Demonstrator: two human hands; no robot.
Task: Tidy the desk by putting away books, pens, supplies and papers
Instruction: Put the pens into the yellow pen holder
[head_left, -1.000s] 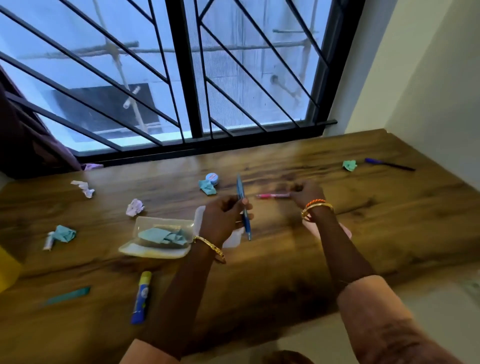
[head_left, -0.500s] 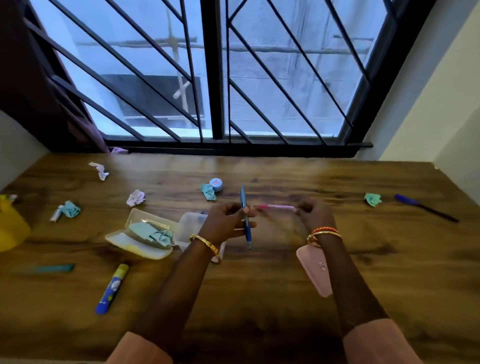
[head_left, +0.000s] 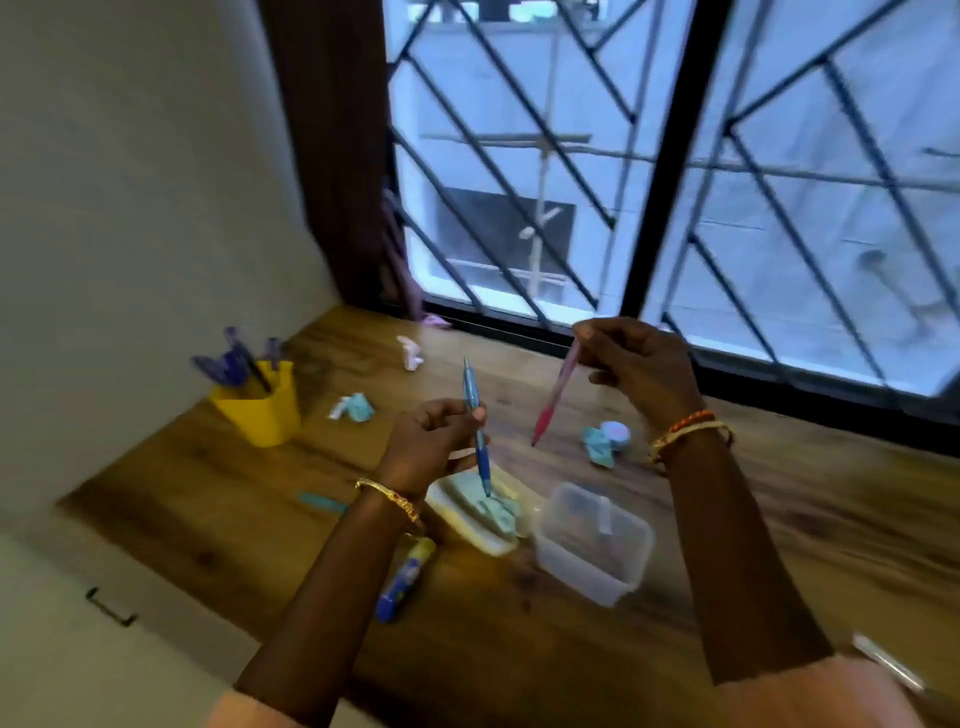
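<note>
My left hand (head_left: 434, 439) grips a blue pen (head_left: 475, 415) held nearly upright above the wooden desk (head_left: 727, 545). My right hand (head_left: 639, 364) pinches the top end of a pink pen (head_left: 553, 400), which hangs tip down above the desk. A yellow pen holder (head_left: 262, 410) with several purple pens stands at the far left against the wall. Crumpled papers lie about: a teal one (head_left: 358, 408), a white one (head_left: 410, 353) and a teal one (head_left: 597, 447) beside a small round blue tub (head_left: 615, 434).
A clear plastic box (head_left: 592, 543) and its lid (head_left: 475, 512), holding teal paper, sit under my hands. A glue stick (head_left: 402, 579) lies near the front edge, a teal strip (head_left: 322, 501) left of it. A barred window (head_left: 675, 182) runs behind the desk.
My head has turned left, bringing the yellow pen holder into view. My right hand has lifted the pink pen off the desk and holds it hanging; the left still holds the blue pen.
</note>
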